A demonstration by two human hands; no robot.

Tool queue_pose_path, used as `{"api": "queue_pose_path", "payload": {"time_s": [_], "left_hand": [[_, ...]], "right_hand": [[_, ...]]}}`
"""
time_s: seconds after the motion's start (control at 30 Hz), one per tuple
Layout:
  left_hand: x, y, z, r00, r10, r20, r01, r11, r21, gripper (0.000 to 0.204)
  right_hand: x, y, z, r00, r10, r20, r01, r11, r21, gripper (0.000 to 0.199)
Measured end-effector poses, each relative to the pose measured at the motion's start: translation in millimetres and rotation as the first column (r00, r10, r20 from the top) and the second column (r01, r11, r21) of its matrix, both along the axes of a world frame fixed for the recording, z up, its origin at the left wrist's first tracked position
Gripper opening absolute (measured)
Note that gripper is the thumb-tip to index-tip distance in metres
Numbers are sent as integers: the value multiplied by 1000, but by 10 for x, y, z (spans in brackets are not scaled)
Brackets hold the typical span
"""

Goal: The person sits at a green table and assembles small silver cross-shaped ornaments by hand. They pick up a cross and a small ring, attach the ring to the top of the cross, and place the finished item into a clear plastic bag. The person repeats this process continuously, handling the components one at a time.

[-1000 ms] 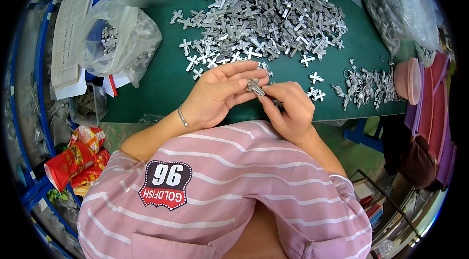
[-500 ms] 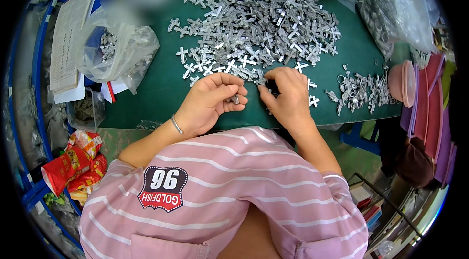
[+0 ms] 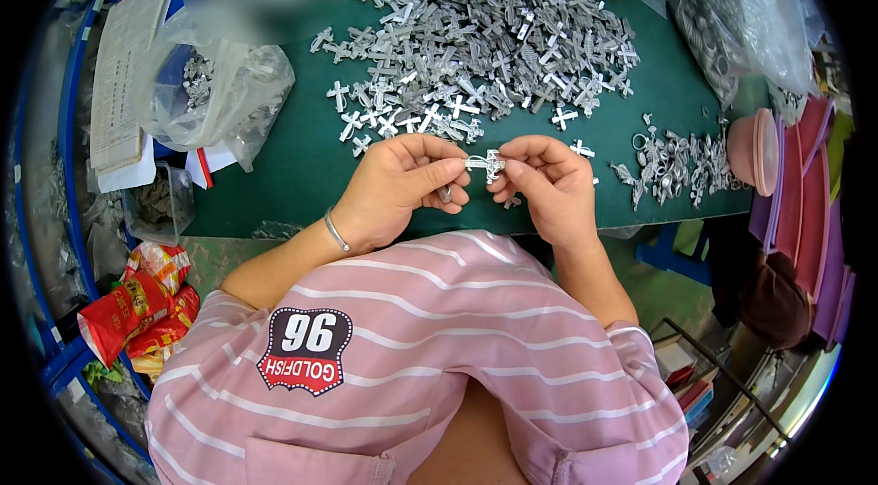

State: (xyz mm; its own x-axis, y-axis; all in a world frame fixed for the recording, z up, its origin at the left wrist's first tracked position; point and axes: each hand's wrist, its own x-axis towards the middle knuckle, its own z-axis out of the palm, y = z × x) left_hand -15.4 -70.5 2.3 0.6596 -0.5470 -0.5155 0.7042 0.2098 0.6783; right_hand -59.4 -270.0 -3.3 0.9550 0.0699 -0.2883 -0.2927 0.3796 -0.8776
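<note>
Above the green desk [image 3: 660,80], 1 silver cross [image 3: 493,165] is pinched by the left hand [image 3: 391,181] and right hand [image 3: 560,188]; 1 grey metal piece [image 3: 444,194] is also held in the left.

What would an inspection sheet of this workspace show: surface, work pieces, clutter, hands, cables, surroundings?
Surface: green tabletop bearing loose metal pieces.
Work pieces: silvery cross between the hands; pile of crosses beyond; heap of metal parts at right.
Clutter: plastic bag and clear tub at left; pink container at right.
Hands: left hand and right hand, fingers pinching opposite ends of the cross; small metal item in the left.
Cables: nothing seen.
Surroundings: blue rack and red packets at left.
</note>
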Motion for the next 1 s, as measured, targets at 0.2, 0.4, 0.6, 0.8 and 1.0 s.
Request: {"api": "queue_pose_path", "payload": {"time_s": [0.2, 0.4, 0.6, 0.8, 1.0], "left_hand": [[22, -49, 42, 984, 44, -173, -57, 996, -68, 22], [31, 33, -94, 988, 6, -156, -36, 982, -185, 20], [5, -8, -34, 995, 27, -91, -36, 995, -96, 19], [-9, -53, 26, 998, 18, 53, -22, 997, 74, 23], [3, -57, 83, 989, -65, 136, 48, 991, 126, 18]], "right_hand": [[30, 99, 118, 742, 227, 631, 182, 837, -516, 12], [85, -208, 89, 874, 319, 367, 232, 390, -891, 19], [65, -78, -45, 861, 378, 341, 219, 331, -918, 29], [73, 18, 123, 999, 36, -40, -41, 992, -117, 22], [30, 56, 78, 986, 65, -155, -54, 996, 76, 20]]}}
